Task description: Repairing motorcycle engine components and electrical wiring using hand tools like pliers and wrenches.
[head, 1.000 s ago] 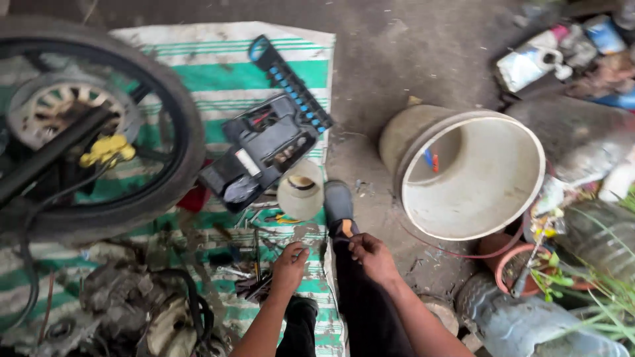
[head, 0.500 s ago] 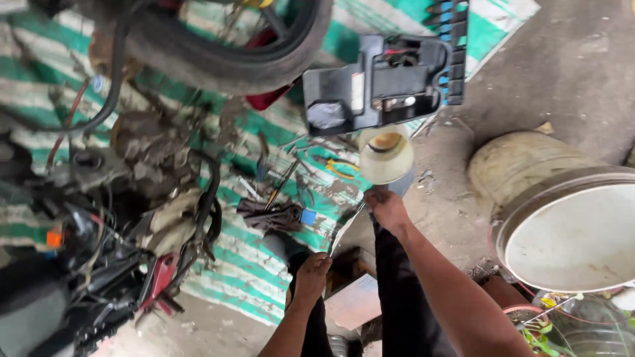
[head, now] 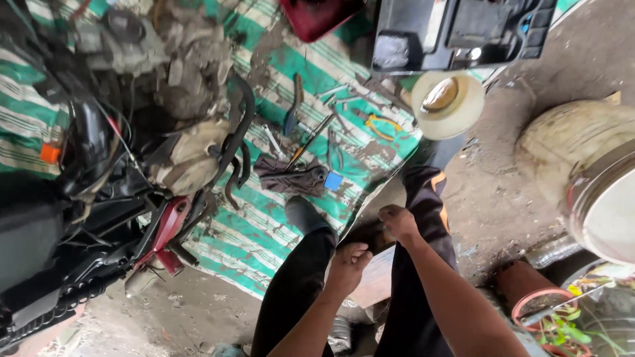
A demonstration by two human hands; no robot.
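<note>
Between the knees, both curled hands, left hand (head: 349, 259) and right hand (head: 398, 222), hide whatever they grip.

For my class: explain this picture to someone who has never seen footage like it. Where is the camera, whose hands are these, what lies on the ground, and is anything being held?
The camera sits on a person's head and looks down, so you see their own arms and legs. The left hand and right hand are bare, hold nothing, and hang near the knees. On the ground lies a green striped mat with scattered tools, among them yellow-handled pliers, plus a dark rag. A stripped motorcycle stands at left. Beyond the mat are a pale round tub, a black case and a large bucket lying on its side.
</note>
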